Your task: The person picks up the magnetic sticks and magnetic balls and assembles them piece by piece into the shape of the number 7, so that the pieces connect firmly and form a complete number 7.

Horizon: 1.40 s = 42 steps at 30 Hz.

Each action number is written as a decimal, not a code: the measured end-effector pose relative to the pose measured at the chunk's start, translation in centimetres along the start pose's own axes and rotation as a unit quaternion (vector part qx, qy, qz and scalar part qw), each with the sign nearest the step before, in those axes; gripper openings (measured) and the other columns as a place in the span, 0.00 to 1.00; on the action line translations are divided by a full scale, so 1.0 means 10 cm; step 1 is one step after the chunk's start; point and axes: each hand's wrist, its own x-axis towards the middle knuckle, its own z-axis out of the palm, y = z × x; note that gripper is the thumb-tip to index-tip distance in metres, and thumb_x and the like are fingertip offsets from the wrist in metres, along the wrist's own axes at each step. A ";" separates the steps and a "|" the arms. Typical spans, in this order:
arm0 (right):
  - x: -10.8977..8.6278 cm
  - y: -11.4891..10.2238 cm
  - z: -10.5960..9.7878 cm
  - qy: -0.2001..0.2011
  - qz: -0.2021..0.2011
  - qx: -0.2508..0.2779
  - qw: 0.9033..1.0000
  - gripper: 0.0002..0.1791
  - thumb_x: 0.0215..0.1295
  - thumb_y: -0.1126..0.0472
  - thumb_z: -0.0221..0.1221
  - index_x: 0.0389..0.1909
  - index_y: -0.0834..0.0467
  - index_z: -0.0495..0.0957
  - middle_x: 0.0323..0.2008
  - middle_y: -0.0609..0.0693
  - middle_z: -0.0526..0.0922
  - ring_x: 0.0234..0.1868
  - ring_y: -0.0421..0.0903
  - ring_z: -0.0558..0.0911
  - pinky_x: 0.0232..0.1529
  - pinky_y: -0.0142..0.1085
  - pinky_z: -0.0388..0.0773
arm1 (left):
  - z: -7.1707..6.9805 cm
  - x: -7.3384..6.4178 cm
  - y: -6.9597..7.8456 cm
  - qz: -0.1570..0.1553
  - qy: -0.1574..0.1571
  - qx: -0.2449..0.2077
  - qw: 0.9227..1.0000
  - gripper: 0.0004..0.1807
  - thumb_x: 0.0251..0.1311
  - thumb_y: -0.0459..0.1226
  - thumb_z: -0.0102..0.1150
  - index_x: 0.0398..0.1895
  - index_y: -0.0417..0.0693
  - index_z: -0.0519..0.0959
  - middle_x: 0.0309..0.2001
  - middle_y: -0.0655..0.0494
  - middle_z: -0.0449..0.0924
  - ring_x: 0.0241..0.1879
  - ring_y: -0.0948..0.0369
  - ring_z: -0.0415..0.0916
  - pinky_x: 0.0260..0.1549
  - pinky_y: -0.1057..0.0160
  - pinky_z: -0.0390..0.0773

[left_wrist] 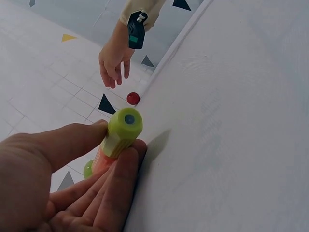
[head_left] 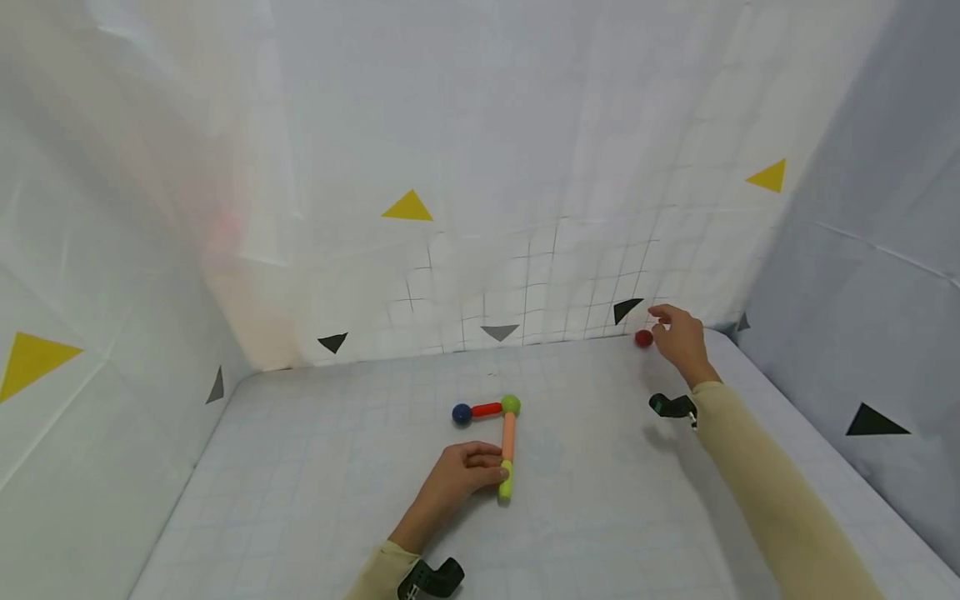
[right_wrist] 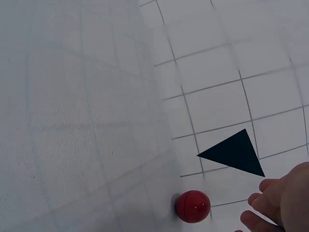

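My left hand [head_left: 461,479] pinches a yellow-green magnetic rod [head_left: 506,483] between thumb and fingers. That rod joins end to end with an orange rod [head_left: 509,436], which meets a light green ball [head_left: 511,405]. From this ball a red rod [head_left: 487,409] runs left to a dark blue ball [head_left: 462,414]. In the left wrist view, the yellow-green rod's end [left_wrist: 129,119] shows a small grey magnet. At the back right, my right hand [head_left: 681,342] hovers beside a red ball [right_wrist: 192,206], fingers loosely bent and holding nothing. The ball sits on the table against the back wall.
The white table [head_left: 337,500] is enclosed by white sheet walls at the back, left and right. Black, grey and yellow triangles mark the walls, such as a black triangle [right_wrist: 236,154] near the red ball. Grid lines cover part of the back wall.
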 end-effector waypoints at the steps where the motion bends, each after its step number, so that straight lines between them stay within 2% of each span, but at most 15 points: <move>1: 0.01 0.01 0.00 -0.013 0.007 -0.002 1.000 0.23 0.72 0.71 0.47 0.65 0.70 0.74 0.62 0.73 0.75 0.62 0.72 0.72 0.60 0.66 0.68 | 0.00 0.00 0.00 0.000 0.000 0.002 1.000 0.22 0.62 0.38 0.74 0.58 0.40 0.83 0.43 0.53 0.88 0.42 0.59 0.85 0.42 0.61 0.82; 7: 0.04 0.09 0.04 -0.078 0.048 -0.014 0.996 0.26 0.72 0.72 0.44 0.70 0.69 0.70 0.66 0.74 0.70 0.66 0.73 0.68 0.62 0.66 0.68 | -0.01 0.01 -0.01 -0.006 0.003 0.002 1.000 0.22 0.62 0.38 0.75 0.57 0.41 0.84 0.43 0.53 0.88 0.42 0.59 0.85 0.42 0.61 0.82; 15: 0.07 0.18 0.11 -0.107 0.066 -0.005 0.992 0.27 0.72 0.71 0.45 0.71 0.69 0.68 0.67 0.75 0.68 0.66 0.72 0.68 0.63 0.65 0.67 | -0.01 0.01 -0.01 -0.003 0.006 0.003 1.000 0.22 0.61 0.38 0.75 0.57 0.41 0.84 0.42 0.53 0.88 0.41 0.60 0.85 0.42 0.61 0.82; 21: 0.11 0.26 0.17 -0.110 0.058 -0.019 0.992 0.27 0.71 0.72 0.46 0.70 0.69 0.69 0.67 0.74 0.69 0.66 0.72 0.68 0.64 0.66 0.65 | -0.01 0.01 0.01 -0.003 0.006 0.004 1.000 0.22 0.61 0.38 0.75 0.57 0.41 0.83 0.42 0.54 0.88 0.40 0.60 0.85 0.41 0.61 0.82; 26: 0.11 0.31 0.22 -0.117 0.069 -0.027 0.990 0.26 0.71 0.70 0.48 0.69 0.69 0.70 0.65 0.74 0.70 0.64 0.72 0.68 0.64 0.66 0.64 | -0.01 0.01 0.00 -0.005 0.004 0.001 1.000 0.22 0.61 0.38 0.75 0.57 0.41 0.83 0.41 0.53 0.88 0.40 0.60 0.84 0.41 0.62 0.82; 34: 0.06 0.31 0.25 -0.118 0.090 -0.018 0.989 0.27 0.72 0.68 0.58 0.70 0.70 0.68 0.64 0.74 0.70 0.61 0.70 0.70 0.63 0.65 0.68 | -0.01 0.03 -0.01 -0.007 0.007 0.006 1.000 0.21 0.61 0.37 0.75 0.56 0.42 0.84 0.41 0.54 0.88 0.40 0.60 0.84 0.41 0.61 0.82; 42: 0.03 0.37 0.28 -0.115 0.081 -0.027 0.990 0.27 0.71 0.66 0.63 0.66 0.74 0.70 0.61 0.75 0.73 0.60 0.70 0.72 0.62 0.62 0.70 | -0.01 0.02 0.00 -0.004 0.006 0.002 1.000 0.21 0.61 0.36 0.75 0.56 0.41 0.84 0.41 0.53 0.88 0.39 0.60 0.84 0.41 0.62 0.82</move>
